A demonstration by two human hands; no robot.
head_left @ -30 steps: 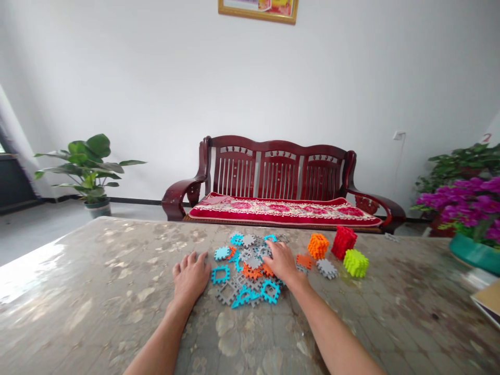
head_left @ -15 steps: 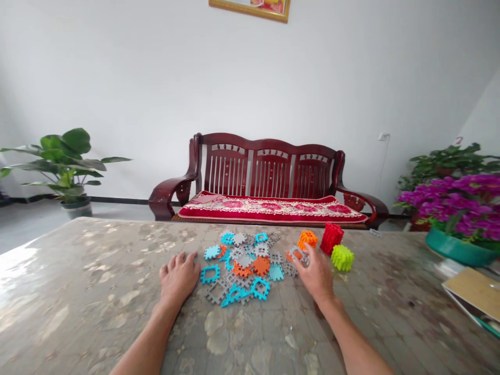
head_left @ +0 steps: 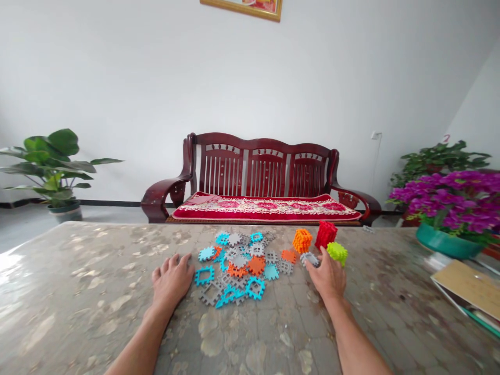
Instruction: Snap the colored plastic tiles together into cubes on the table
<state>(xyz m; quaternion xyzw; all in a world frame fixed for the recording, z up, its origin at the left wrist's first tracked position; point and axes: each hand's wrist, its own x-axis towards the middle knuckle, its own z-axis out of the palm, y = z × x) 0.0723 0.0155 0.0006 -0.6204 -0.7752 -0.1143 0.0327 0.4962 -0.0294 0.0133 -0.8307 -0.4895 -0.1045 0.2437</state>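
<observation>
My left hand [head_left: 172, 277] rests on the table with its fingers apart, left of a blue frame piece [head_left: 204, 275]. Between my thumb and fingers, my right hand [head_left: 327, 275] holds a grey notched piece [head_left: 309, 258]. Just behind that piece stands an orange block stack [head_left: 302, 240]. A red stack [head_left: 325, 235] and a lime green stack [head_left: 337, 252] are beyond my right fingers. Between my hands lies a loose spread of grey, blue and orange notched pieces, with an orange square [head_left: 288, 256] at its right edge.
The patterned table [head_left: 250, 338] extends around both hands. Purple flowers in a teal pot [head_left: 449, 241] stand at the right, with a brown board [head_left: 469, 286] in front. Past the table is a red wooden bench [head_left: 269, 172]; a potted plant [head_left: 64, 172] stands at the left.
My right hand has moved right with the grey piece, away from the spread and the orange square. The view has shifted slightly. My left hand remains on the table.
</observation>
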